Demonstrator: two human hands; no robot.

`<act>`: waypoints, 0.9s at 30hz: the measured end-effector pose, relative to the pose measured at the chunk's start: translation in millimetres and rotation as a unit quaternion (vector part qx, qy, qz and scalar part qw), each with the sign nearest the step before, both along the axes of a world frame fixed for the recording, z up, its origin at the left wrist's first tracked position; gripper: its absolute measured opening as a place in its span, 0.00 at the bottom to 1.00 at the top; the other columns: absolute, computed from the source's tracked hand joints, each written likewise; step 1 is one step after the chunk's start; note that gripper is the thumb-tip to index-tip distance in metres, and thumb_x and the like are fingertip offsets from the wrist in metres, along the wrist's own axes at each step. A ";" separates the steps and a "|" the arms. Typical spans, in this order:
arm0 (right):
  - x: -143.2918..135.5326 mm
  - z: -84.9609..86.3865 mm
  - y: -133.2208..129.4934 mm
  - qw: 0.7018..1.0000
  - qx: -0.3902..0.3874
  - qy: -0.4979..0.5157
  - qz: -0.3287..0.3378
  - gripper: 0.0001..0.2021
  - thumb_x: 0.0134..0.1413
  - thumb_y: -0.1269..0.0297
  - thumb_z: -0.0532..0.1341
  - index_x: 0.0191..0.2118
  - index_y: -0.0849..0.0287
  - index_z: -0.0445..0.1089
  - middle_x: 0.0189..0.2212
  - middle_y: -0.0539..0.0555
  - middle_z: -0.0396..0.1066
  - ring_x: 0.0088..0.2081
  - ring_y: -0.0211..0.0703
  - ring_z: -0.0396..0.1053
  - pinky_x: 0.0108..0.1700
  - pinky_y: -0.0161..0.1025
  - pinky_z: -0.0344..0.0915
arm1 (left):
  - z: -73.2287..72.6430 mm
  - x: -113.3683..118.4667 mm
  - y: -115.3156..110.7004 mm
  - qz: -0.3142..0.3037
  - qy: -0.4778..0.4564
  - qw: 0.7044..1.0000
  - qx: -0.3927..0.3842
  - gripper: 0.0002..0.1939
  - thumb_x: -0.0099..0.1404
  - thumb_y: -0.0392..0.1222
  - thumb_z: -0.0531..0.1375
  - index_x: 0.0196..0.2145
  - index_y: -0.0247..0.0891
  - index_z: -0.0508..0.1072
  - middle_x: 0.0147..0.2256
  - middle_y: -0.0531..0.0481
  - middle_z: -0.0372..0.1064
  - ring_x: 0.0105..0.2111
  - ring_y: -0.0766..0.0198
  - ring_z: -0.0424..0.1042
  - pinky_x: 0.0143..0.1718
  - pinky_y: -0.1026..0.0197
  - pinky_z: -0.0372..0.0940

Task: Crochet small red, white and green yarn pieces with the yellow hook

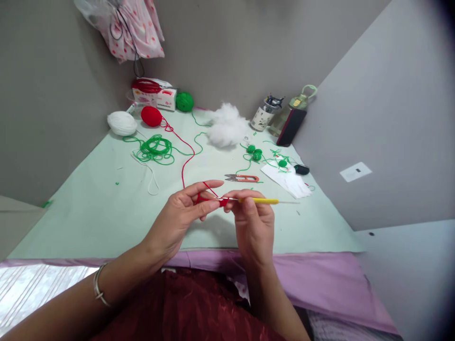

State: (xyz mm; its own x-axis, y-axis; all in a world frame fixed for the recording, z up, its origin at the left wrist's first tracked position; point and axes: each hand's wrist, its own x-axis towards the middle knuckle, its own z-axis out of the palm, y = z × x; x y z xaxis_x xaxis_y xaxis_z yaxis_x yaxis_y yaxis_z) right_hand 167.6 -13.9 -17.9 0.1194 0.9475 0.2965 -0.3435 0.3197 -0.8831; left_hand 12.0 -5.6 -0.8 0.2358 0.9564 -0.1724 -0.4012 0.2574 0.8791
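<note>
Left hand: the left hand (pixel 174 213) pinches a small red piece (pixel 223 202) between thumb and fingers, its index finger extended with yarn across it.
Right hand: the right hand (pixel 254 227) grasps a yellow-handled hook (pixel 266 201), its metal end pointing left into the piece.
Red piece: it sits between the fingertips, above the worktop (pixel 142 227); its stitches are too small to read.
Step in hand: judging by the hook at the piece and the strand over the finger, a stitch is being worked; whether a loop is caught cannot be told.
Next move: it calls for a steady left pinch, light tension on the strand and small turns of the hook, since a slack strand could slip off the tip.
Red strand: the red strand (pixel 184 170) runs from the left hand across the worktop to a red ball (pixel 151 116).
Snips: orange-handled snips (pixel 245 178) lie just beyond the hands.
Green pieces: small green balls (pixel 257 154) with loose tails lie beyond the snips, near white paper (pixel 286 179).
Stuffing: fluffy white stuffing (pixel 227 128) rests towards the back.
Yarn: loose green loops (pixel 154 149) lie at left, near a white ball (pixel 122 123); a green ball (pixel 184 101) sits beside a box (pixel 165 98).
</note>
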 end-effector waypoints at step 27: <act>-0.8 6.1 -3.9 0.981 0.092 -0.146 -0.091 0.09 0.68 0.65 0.61 0.40 0.49 0.80 0.36 0.51 0.79 0.32 0.40 0.72 0.36 0.43 0.71 | -0.3 0.7 0.2 -0.021 -0.042 0.999 -0.024 0.18 0.60 0.41 0.73 0.49 0.45 0.83 0.31 0.55 0.73 0.30 0.71 0.64 0.35 0.67 0.60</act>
